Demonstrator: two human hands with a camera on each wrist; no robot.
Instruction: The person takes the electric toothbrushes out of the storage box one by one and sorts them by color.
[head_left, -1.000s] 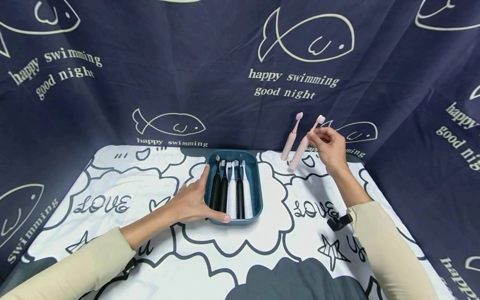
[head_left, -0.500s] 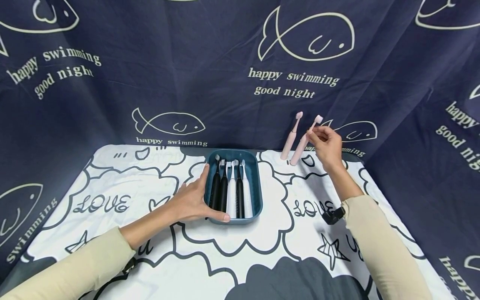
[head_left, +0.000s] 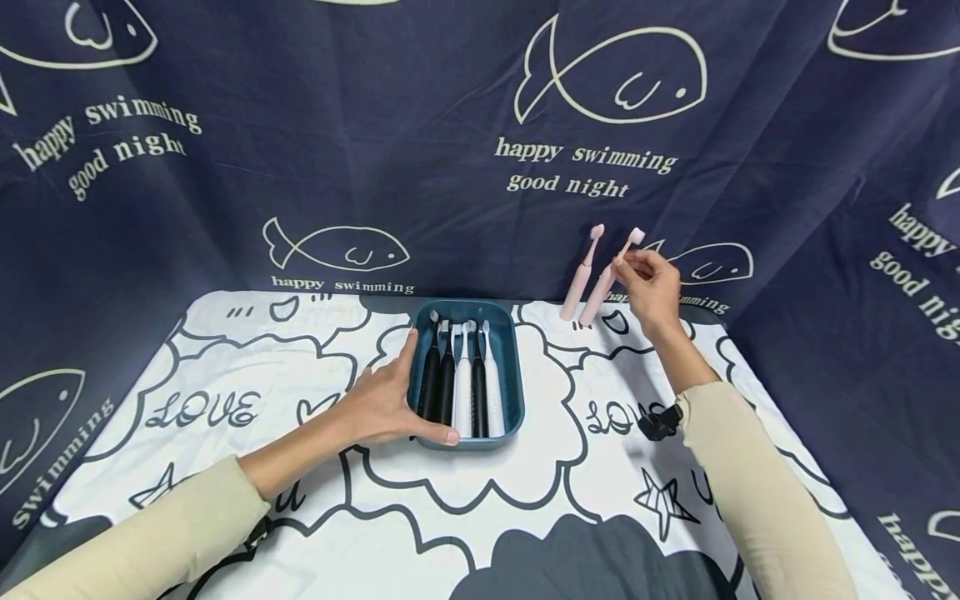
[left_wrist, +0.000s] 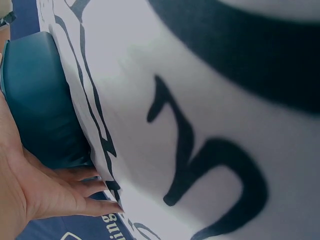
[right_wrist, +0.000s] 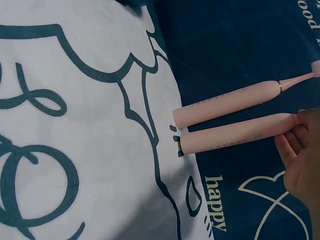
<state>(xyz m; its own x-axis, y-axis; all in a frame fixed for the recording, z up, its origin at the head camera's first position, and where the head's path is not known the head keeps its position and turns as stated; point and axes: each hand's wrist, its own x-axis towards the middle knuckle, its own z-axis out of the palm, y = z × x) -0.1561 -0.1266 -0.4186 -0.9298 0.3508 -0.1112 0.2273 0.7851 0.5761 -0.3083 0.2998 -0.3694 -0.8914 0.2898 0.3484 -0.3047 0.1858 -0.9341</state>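
The dark navy fish-print backdrop cloth [head_left: 465, 167] rises behind the white cartoon-print tablecloth [head_left: 525, 517]; neither has shifted over the last second. At the centre of the tablecloth sits the teal rounded plastic tray [head_left: 467, 375], holding five slim electric toothbrushes side by side, black and white, heads toward 12 o'clock. It has not moved.

The left hand [head_left: 386, 400] lies against the tray's 9 o'clock wall, fingers spread along the side and thumb curled round the near corner, as it did a second ago.

The change is at 2 o'clock from the tray. The right hand [head_left: 651, 287] pinches the neck of a pink slim electric toothbrush [head_left: 603, 287] between thumb and fingertips. A second ago this brush hung clear of the cloth, apart from the other one; now its base rests at the tablecloth's far edge, and it leans on the backdrop just beside a second pink electric toothbrush [head_left: 579, 279], nearly parallel with it. The right wrist view shows the two bases almost level.

By my reading the placing is nearly complete, though the fingers have not let go.
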